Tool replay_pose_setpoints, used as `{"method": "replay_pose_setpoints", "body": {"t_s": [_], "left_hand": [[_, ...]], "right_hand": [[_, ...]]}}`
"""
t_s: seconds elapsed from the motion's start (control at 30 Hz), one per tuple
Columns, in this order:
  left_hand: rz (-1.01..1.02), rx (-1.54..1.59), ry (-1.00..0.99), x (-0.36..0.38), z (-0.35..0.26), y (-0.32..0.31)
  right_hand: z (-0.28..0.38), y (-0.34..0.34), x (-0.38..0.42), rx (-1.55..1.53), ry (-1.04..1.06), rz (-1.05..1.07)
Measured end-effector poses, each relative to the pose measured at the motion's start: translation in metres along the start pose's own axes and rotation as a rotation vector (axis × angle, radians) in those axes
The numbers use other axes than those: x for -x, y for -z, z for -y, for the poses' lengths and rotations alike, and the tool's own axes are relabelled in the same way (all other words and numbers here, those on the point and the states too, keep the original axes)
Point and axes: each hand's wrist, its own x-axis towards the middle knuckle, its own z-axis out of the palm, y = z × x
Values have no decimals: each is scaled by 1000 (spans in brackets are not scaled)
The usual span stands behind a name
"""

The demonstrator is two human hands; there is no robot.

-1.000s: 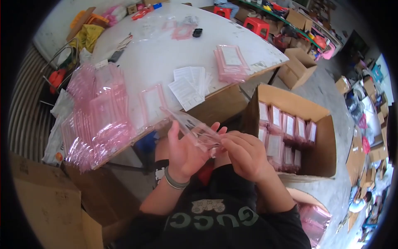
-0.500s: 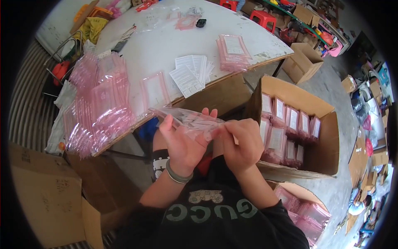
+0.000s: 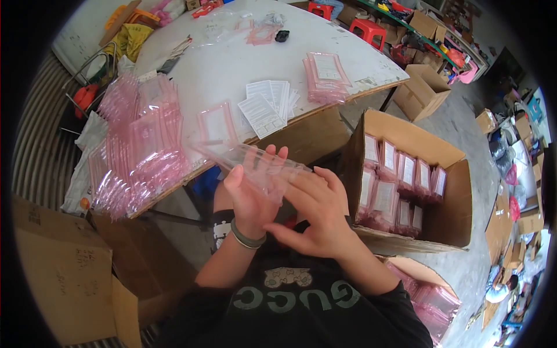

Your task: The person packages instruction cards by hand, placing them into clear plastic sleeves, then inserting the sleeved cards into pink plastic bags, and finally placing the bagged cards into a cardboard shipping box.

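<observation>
Fingers of the left hand point(image 3: 250, 194) close around a thin, clear, glossy plastic bag point(image 3: 255, 163); the right hand point(image 3: 313, 214) lies flat and open, touching it.

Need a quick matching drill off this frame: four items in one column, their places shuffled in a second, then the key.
Items
1. clear pouch
2. white leaflets
3. filled pouches standing in rows
4. heap of pink pouches

Places
A. inside the open cardboard box at right
B. fanned out on the white table, near its front edge
C. piled at the table's left edge
D. held in the left hand, with the right hand against it

Pairs: 1-D, 2-B, 3-A, 4-C
</observation>
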Motion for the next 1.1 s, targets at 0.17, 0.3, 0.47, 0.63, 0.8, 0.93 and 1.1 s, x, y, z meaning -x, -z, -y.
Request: {"method": "replay_pose_setpoints", "body": {"t_s": [0.17,0.3,0.47,0.63,0.8,0.93,1.1], "left_hand": [[72,-55,78,7,6,4],[196,-126,-34,8,9,5],[188,-54,-27,8,-2,-7],[-105,-275,15,5,-15,-6],[344,-521,-154,11,-22,5],[517,-454,24,4,-42,18],[461,-420,-48,10,-51,21]], "right_hand": [[-8,-10,2,24,-2,120],[-9,-5,-10,92,-60,204],[4,-8,-13,65,-1,63],[-19,-21,1,-475,-238,122],[-18,-21,-6,-1701,-560,-209],[-27,-49,8,-2189,-666,39],[-33,-43,19,-2092,-792,155]]}}
